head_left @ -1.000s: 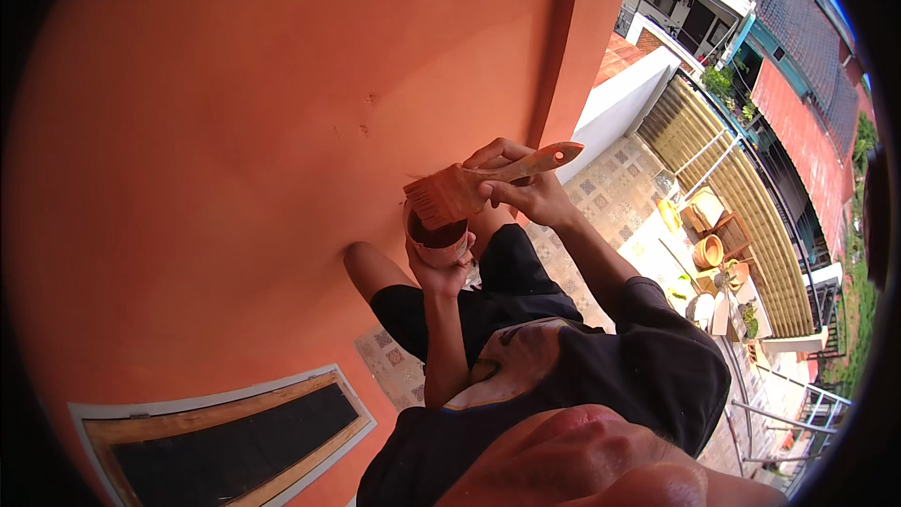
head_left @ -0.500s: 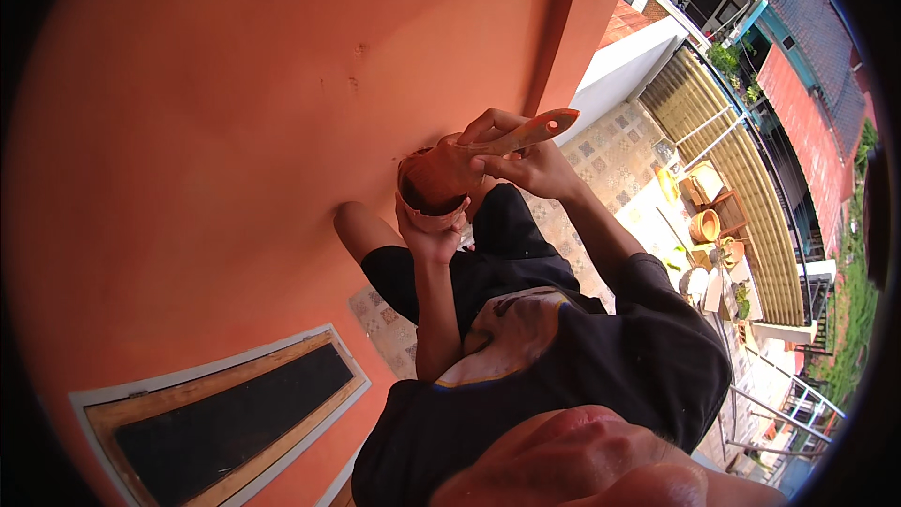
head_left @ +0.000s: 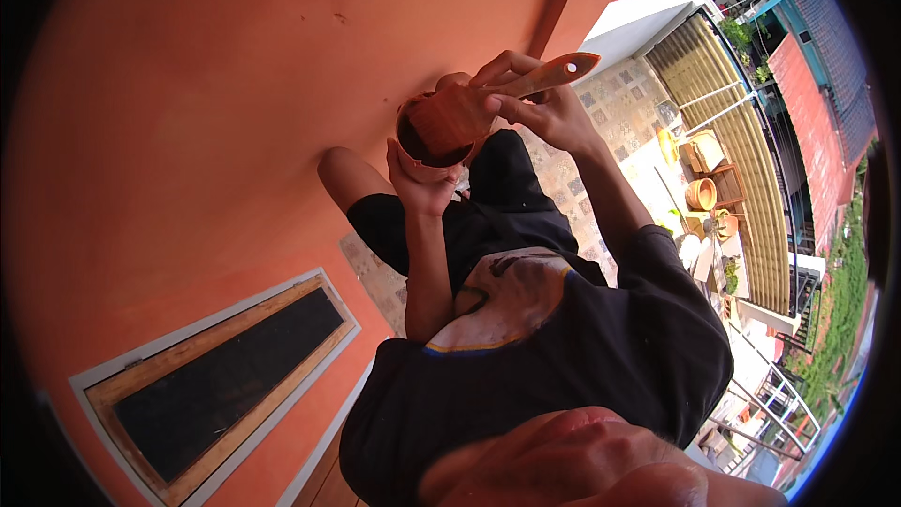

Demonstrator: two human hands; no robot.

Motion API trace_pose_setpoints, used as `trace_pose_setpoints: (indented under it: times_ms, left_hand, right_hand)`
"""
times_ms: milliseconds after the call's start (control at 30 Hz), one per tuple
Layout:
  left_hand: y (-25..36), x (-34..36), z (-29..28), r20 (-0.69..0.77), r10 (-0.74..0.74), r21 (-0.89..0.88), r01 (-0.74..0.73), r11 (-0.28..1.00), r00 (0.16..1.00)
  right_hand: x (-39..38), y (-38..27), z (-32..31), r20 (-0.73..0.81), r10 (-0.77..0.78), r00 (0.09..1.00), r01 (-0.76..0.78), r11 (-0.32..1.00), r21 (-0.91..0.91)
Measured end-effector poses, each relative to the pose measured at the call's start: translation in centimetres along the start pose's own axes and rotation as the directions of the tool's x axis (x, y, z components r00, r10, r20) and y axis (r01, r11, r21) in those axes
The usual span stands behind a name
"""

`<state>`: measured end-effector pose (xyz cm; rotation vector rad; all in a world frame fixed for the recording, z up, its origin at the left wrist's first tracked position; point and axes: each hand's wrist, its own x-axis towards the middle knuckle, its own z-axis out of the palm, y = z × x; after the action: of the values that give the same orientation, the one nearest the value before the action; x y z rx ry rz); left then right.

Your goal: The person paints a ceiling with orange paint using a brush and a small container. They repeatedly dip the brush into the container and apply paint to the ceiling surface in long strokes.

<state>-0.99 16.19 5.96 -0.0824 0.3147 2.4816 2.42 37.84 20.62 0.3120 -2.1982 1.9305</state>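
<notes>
My left hand (head_left: 420, 192) is wrapped round a small round paint pot (head_left: 428, 167), holding it from below with its mouth facing up. Reddish-orange paint coats the pot's rim. In my right hand (head_left: 542, 118) is a wide paintbrush (head_left: 560, 72), gripped near the base of its handle between thumb and fingers. The handle points up to the right, with a hole at its end. Its orange-coated bristles (head_left: 445, 120) lie across the pot's mouth, partly inside; whether they touch the paint is hard to see. My knees are bent behind the pot.
An orange wall (head_left: 216, 122) rises close on my left, with a few dark marks. Low in it sits a wood-framed dark window (head_left: 235, 376). Patterned floor tiles (head_left: 605, 103) spread to the right, where clay pots (head_left: 701, 193) stand by a corrugated fence (head_left: 765, 225).
The view has shifted, so my hands, pot and brush appear higher. The brush stays over the pot, and more of its bristles now show. Both grips are the same.
</notes>
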Motion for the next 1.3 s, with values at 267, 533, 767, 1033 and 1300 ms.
trace_pose_setpoints:
  times_ms: [267,533,767,1033,1300]
  left_hand:
    - [0.5,-0.1,0.0,-0.032,0.018,0.085,-0.015,0.996,0.999]
    - [1.4,1.3,-1.9,0.078,0.016,0.049,-0.020,0.999,0.997]
    - [1.1,0.5,-1.7,-0.008,0.093,0.068,-0.092,0.993,0.996]
    - [1.1,0.3,-1.8,-0.100,0.183,0.052,-0.179,0.983,0.978]
    - [1.4,-0.2,-1.7,-0.186,0.253,0.107,-0.237,0.966,0.949]
  right_hand:
    - [0.5,0.6,0.0,0.037,0.150,0.988,-0.154,0.978,0.140]
    - [2.2,1.4,-0.1,0.015,0.278,0.960,-0.277,0.952,0.133]
    - [2.3,1.5,-0.1,0.031,0.268,0.963,-0.269,0.945,0.185]
    - [3.3,2.5,-0.1,0.082,0.258,0.963,-0.266,0.959,0.101]
    - [4.4,2.5,-0.1,0.153,0.239,0.959,-0.248,0.968,0.044]
